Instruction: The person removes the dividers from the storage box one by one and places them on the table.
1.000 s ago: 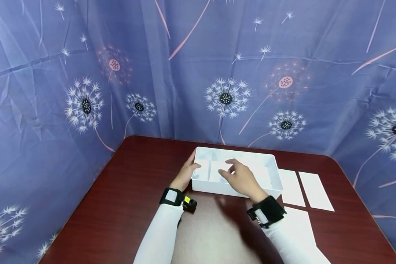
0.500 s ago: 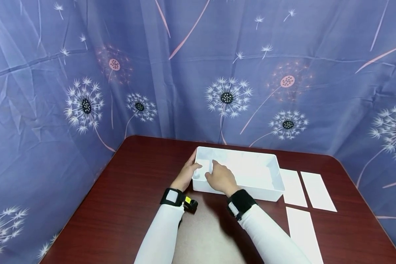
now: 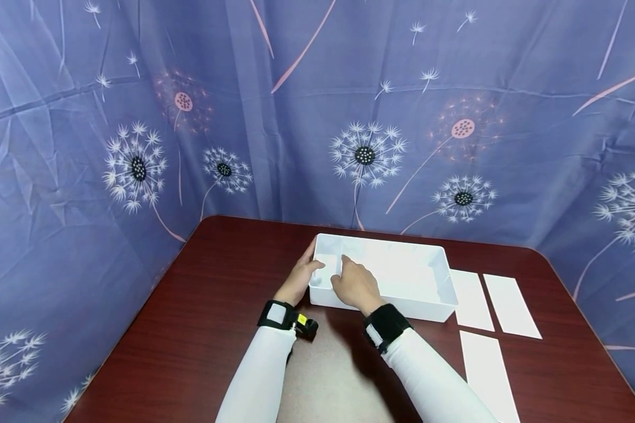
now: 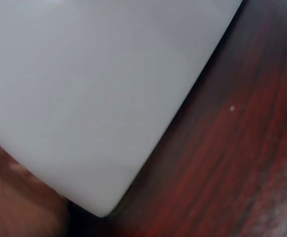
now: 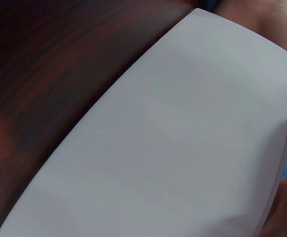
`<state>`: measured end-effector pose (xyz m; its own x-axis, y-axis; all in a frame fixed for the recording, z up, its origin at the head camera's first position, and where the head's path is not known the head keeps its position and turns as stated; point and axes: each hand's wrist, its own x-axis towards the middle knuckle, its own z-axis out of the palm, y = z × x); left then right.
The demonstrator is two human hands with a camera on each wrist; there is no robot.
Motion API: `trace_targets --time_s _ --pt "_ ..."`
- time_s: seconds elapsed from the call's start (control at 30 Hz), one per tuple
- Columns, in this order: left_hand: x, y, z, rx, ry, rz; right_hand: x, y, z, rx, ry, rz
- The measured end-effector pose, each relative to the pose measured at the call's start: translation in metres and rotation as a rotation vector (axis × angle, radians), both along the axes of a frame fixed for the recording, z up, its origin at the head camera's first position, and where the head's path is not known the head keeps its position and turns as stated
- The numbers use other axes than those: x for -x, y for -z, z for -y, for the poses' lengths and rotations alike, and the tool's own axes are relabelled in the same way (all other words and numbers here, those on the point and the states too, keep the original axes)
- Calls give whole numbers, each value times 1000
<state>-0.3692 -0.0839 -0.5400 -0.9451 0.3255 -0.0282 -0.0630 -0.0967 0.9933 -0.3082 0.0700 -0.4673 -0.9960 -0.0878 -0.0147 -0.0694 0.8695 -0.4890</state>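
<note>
A white rectangular bin (image 3: 402, 305) sits on the table, and a thin upright divider (image 3: 341, 265) crosses it near its left end. My left hand (image 3: 297, 281) grips the bin's left end, its thumb over the rim and the other fingers along the outer wall. Reaching over the front wall, my right hand (image 3: 357, 286) pinches the divider between thumb and forefinger; its other fingers are largely hidden. Both wrist views are mostly filled by the bin's outer wall (image 4: 94, 98), with part of the left hand (image 4: 22, 202) at lower left in the left wrist view.
Several white rectangular cards or sheets lie right of the bin, among them a far one (image 3: 512, 305) and a near one (image 3: 488, 373). The dark red-brown table (image 3: 206, 305) meets a blue dandelion-print curtain (image 3: 296, 147) at the back and left.
My right hand has moved left inside the bin, from over its middle to the divider, and its fingers have closed there. The left hand keeps its hold on the bin's end.
</note>
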Motion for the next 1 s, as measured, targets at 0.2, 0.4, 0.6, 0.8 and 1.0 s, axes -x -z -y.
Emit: trace_targets --time_s 0.2,0.4,0.6,0.8,1.0 --pt "-1 -3 -2 2 -10 -11 0 1 -2 24 -3 -20" --pt "-1 -4 -3 1 -8 -20 -1 0 -1 49 8 -92" --pt "0 -5 -2 19 -19 5 -1 -8 1 96 34 -172" --pt "-1 -3 -1 26 -20 8 -2 -14 2 116 38 -184" --pt "-1 -2 -2 13 -8 -6 -3 -25 1 139 49 -228"
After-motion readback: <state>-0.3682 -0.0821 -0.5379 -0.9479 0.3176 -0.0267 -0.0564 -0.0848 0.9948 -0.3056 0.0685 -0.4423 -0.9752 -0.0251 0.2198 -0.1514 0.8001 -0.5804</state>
